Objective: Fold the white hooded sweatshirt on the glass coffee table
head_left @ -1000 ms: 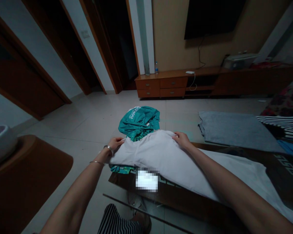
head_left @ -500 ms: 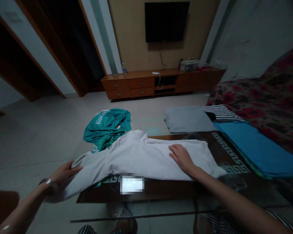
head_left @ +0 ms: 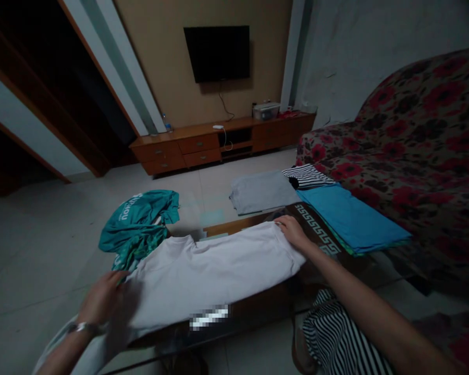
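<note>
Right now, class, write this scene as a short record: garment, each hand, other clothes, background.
White garment: spread across a dark table
Left hand: at the garment's left part; blurred, grip unclear
Right hand: touching its far right corner
Clothes, left: crumpled green garment
Clothes, right: gray cloth, striped cloth, blue cloth
Background: wall-mounted television above a wooden cabinet; floral sofa, right

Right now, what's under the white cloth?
The dark table shows beside the white cloth. Teal clothing meets its far edge, but whether that continues underneath is hidden. Anything else under the middle is covered too.
</note>
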The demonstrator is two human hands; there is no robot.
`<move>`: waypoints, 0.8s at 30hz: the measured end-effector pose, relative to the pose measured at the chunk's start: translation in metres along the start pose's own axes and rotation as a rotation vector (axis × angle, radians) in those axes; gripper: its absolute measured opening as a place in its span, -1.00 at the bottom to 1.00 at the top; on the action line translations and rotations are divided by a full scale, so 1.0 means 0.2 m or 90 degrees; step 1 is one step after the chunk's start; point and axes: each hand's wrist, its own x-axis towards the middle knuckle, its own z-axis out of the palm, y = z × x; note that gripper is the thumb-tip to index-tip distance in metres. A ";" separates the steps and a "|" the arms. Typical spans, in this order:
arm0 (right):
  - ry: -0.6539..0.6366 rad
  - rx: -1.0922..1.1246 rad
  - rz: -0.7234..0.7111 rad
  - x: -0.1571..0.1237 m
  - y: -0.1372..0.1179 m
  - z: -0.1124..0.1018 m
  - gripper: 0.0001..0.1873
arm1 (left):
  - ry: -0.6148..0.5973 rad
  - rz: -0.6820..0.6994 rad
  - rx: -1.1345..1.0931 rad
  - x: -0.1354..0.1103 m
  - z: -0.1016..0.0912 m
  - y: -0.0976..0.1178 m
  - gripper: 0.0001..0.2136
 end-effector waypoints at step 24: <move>0.015 0.083 0.074 0.18 0.08 0.01 -0.91 | -0.044 0.119 0.193 0.70 0.12 0.76 -0.82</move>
